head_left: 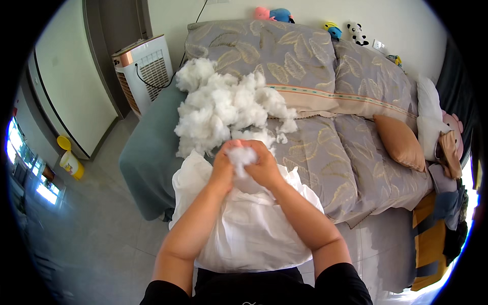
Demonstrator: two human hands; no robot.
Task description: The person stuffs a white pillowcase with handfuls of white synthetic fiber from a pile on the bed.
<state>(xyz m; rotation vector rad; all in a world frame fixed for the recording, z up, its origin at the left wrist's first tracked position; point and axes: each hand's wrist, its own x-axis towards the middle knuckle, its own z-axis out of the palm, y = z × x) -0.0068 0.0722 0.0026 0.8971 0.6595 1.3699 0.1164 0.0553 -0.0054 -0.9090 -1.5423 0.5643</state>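
Between my two hands is a small tuft of white fibre stuffing (241, 156). My left hand (222, 163) and my right hand (262, 163) curl round it from either side, their fingertips close together. Right below them a white cloth cover (254, 223), bulging and wrinkled, rests against my front with its opening toward the sofa. Beyond my hands a big loose heap of the same stuffing (218, 104) lies on the left part of the sofa, with small bits scattered at its right side. The undersides of my fingers are hidden.
The sofa (325, 147) has a grey leaf-patterned cover and a teal arm (147, 152). A brown cushion (400, 142) lies at its right, near white pillows (429, 122). An air cooler (145, 71) and a yellow-and-white bin (71, 164) stand left. Soft toys (357, 33) sit along the backrest.
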